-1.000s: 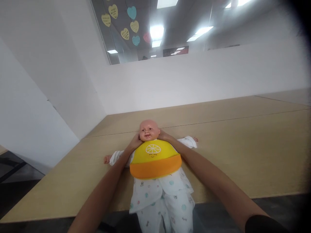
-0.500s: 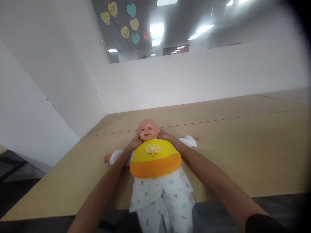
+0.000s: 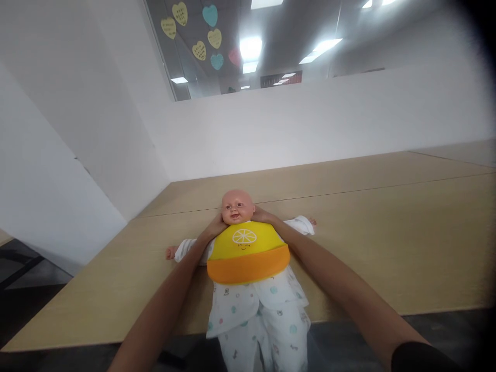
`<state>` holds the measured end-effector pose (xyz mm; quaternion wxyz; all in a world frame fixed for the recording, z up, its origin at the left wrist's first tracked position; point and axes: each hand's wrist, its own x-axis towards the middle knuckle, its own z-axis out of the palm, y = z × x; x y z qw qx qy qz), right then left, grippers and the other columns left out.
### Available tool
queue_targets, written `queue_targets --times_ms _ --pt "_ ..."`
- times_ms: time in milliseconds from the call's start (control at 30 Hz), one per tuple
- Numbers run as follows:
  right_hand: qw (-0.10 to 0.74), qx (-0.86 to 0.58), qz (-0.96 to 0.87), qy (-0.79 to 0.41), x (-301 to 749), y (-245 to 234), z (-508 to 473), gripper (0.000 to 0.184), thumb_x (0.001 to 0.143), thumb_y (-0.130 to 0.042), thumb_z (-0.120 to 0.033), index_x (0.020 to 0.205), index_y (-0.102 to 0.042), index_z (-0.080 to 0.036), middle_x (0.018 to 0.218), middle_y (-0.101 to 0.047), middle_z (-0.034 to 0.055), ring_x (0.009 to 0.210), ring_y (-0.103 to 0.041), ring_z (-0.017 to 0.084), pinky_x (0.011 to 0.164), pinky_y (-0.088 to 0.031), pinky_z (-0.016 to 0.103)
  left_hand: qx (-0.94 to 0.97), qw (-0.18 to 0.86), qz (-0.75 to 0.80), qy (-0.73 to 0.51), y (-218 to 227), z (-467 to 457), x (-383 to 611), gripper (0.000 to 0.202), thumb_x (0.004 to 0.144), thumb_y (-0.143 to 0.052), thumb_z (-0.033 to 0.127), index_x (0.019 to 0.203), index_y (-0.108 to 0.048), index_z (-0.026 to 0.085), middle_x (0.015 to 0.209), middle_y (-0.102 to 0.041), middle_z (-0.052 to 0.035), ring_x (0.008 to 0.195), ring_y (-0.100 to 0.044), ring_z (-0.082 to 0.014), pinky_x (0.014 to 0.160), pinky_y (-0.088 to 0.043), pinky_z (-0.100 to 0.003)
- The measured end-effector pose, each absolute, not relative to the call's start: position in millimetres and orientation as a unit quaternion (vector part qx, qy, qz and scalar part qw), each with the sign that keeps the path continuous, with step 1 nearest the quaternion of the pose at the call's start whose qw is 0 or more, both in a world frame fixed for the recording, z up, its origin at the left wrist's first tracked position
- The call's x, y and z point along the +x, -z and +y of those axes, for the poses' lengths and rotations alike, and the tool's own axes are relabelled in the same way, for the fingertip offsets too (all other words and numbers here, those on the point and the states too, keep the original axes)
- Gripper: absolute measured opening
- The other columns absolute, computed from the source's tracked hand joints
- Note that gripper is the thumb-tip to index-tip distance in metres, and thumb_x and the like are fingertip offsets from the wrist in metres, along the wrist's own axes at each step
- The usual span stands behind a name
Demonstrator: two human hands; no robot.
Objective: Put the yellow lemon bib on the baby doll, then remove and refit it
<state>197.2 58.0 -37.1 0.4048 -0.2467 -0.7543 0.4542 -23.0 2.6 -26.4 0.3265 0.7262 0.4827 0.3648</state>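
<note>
A baby doll [image 3: 237, 205] lies on its back on the wooden table [image 3: 372, 232], its arms spread and its legs reaching past the near edge. It wears a white printed outfit [image 3: 271, 305]. Over its chest lies a yellow bib [image 3: 232, 245] with a lemon-slice print and an orange pocket [image 3: 248, 267]. My left hand [image 3: 216, 226] is at the left side of the doll's neck, and my right hand [image 3: 264, 215] is at the right side. The fingers of both hands are hidden behind the neck and head.
A white wall [image 3: 290, 129] rises behind the table, with a window above it bearing heart-shaped notes [image 3: 210, 15]. On the left stands a white slanted panel [image 3: 46, 170]. A seam runs across the table behind the doll's head.
</note>
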Motion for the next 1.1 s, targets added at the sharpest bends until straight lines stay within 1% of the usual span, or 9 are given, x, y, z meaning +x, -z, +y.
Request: queue_targets --times_ms 67,167,267,367,467,633,900,1000,1100 --pt "0.401 -0.264 -0.747 -0.461 202.1 31.5 52.3 0.098 0.06 -0.082 -0.084 0.14 -0.072 -0.028 0.129 -0.075 0.0149 0.152 -0.045 0.043 0.128 -0.037 0.055 0.727 0.33 0.481 -0.363 26.7 2.7 -23.8 0.061 0.074 -0.081 0.055 0.119 -0.078 0.014 0.137 -0.074 -0.0201 0.127 -0.069 -0.0384 0.112 -0.054 -0.052" --pt "0.384 -0.266 -0.751 -0.466 212.4 23.0 43.1 0.09 0.064 -0.084 -0.078 0.134 -0.074 -0.021 0.129 -0.075 0.0155 0.147 -0.049 0.042 0.122 -0.044 0.051 0.733 0.331 0.476 -0.357 27.1 3.7 -24.7 0.062 0.071 -0.083 0.054 0.118 -0.079 0.014 0.138 -0.074 -0.0201 0.127 -0.069 -0.0387 0.113 -0.054 -0.053" --pt "0.37 -0.253 -0.756 -0.478 220.2 15.0 33.4 0.083 0.069 -0.084 -0.072 0.13 -0.075 -0.017 0.126 -0.076 0.014 0.138 -0.055 0.039 0.115 -0.048 0.046 0.739 0.316 0.482 -0.348 26.6 4.6 -24.6 0.054 0.073 -0.083 0.053 0.111 -0.08 0.014 0.129 -0.078 -0.0195 0.129 -0.068 -0.0391 0.113 -0.054 -0.051" --pt "0.361 -0.235 -0.754 -0.495 222.7 9.0 24.8 0.077 0.071 -0.086 -0.066 0.127 -0.075 -0.015 0.125 -0.076 0.0139 0.132 -0.058 0.037 0.111 -0.05 0.044 0.739 0.301 0.49 -0.352 25.7 5.1 -23.9 0.049 0.071 -0.085 0.052 0.105 -0.082 0.015 0.123 -0.08 -0.0191 0.13 -0.067 -0.0409 0.112 -0.055 -0.051" --pt "0.358 -0.236 -0.749 -0.505 222.1 6.1 20.8 0.074 0.07 -0.088 -0.063 0.126 -0.077 -0.016 0.121 -0.077 0.0132 0.129 -0.06 0.037 0.11 -0.051 0.044 0.736 0.291 0.494 -0.36 25.8 5.5 -23.7 0.052 0.068 -0.087 0.051 0.105 -0.082 0.014 0.123 -0.08 -0.0195 0.128 -0.068 -0.0424 0.111 -0.055 -0.054" --pt "0.356 -0.236 -0.744 -0.514 218.7 7.7 25.9 0.073 0.066 -0.092 -0.059 0.124 -0.078 -0.017 0.118 -0.078 0.012 0.124 -0.062 0.036 0.11 -0.051 0.044 0.728 0.293 0.491 -0.378 27.1 5.4 -23.9 0.05 0.067 -0.089 0.049 0.102 -0.083 0.014 0.117 -0.082 -0.0178 0.131 -0.067 -0.0432 0.11 -0.057 -0.052" --pt "0.357 -0.242 -0.746 -0.507 216.9 13.2 31.5 0.074 0.066 -0.092 -0.058 0.125 -0.078 -0.016 0.123 -0.078 0.0129 0.128 -0.061 0.037 0.111 -0.051 0.044 0.715 0.277 0.518 -0.38 23.5 2.7 -21.1 0.047 0.06 -0.092 0.047 0.092 -0.083 0.014 0.109 -0.083 -0.019 0.127 -0.067 -0.0467 0.106 -0.059 -0.054" --pt "0.364 -0.236 -0.744 -0.508 218.1 15.2 30.6 0.073 0.069 -0.09 -0.058 0.127 -0.077 -0.016 0.126 -0.077 0.0125 0.131 -0.059 0.036 0.111 -0.05 0.044 0.715 0.269 0.524 -0.375 21.9 1.4 -20.3 0.045 0.061 -0.091 0.048 0.091 -0.083 0.015 0.107 -0.083 -0.0185 0.127 -0.067 -0.0469 0.105 -0.059 -0.053" --pt "0.357 -0.254 -0.749 -0.497 216.9 16.9 32.4 0.07 0.07 -0.09 -0.056 0.126 -0.077 -0.016 0.127 -0.076 0.013 0.13 -0.06 0.036 0.112 -0.049 0.045 0.716 0.253 0.539 -0.364 21.5 1.9 -20.4 0.041 0.062 -0.088 0.046 0.088 -0.082 0.015 0.106 -0.084 -0.018 0.122 -0.07 -0.0471 0.101 -0.061 -0.053"
